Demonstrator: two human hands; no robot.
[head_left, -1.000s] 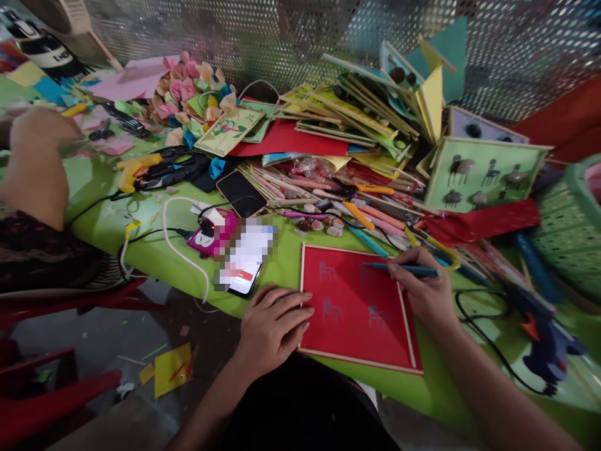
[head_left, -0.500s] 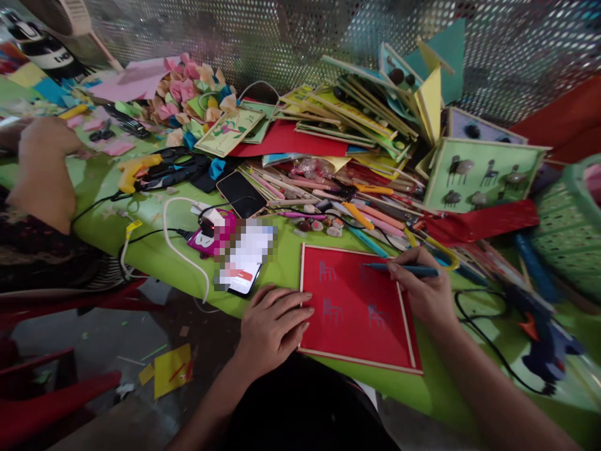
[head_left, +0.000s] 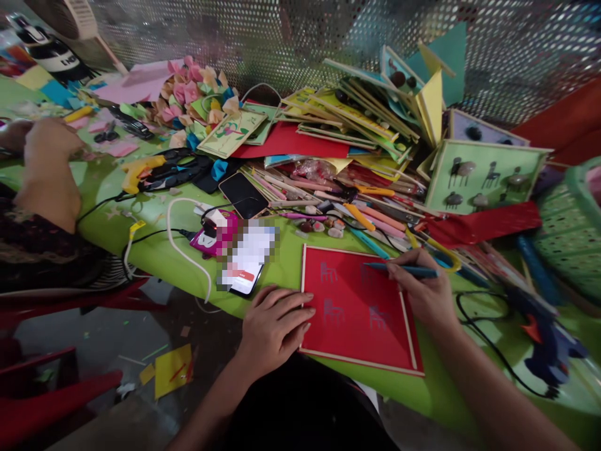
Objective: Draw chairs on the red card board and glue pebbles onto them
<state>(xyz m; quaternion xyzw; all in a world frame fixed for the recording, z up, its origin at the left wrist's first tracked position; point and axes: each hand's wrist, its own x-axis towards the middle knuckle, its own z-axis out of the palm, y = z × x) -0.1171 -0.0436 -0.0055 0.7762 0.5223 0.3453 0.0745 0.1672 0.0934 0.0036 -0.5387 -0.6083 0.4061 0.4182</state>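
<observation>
A red card [head_left: 352, 341] framed with thin pale sticks lies on the green table in front of me. Several small chairs are drawn on it in dark lines. My right hand [head_left: 425, 285] grips a dark blue pen [head_left: 413, 270], its tip at the upper right drawing, which the pen and fingers partly cover. My left hand [head_left: 277, 322] lies flat with fingers spread, their tips on the card's left edge. Beyond my left hand a lit phone [head_left: 246, 257] rests beside a magenta power strip [head_left: 213, 238].
Framed cards [head_left: 357, 116] pile up at the back. A green card with stones and drawn chairs [head_left: 488, 178] leans at right, near a green basket [head_left: 573, 219]. A blue glue gun [head_left: 547, 357] and its cable lie right. Another person's arm [head_left: 49, 163] rests on the left.
The whole view has shifted very slightly. My right hand still holds the pen at the same drawing, and my left hand stays on the card's edge.
</observation>
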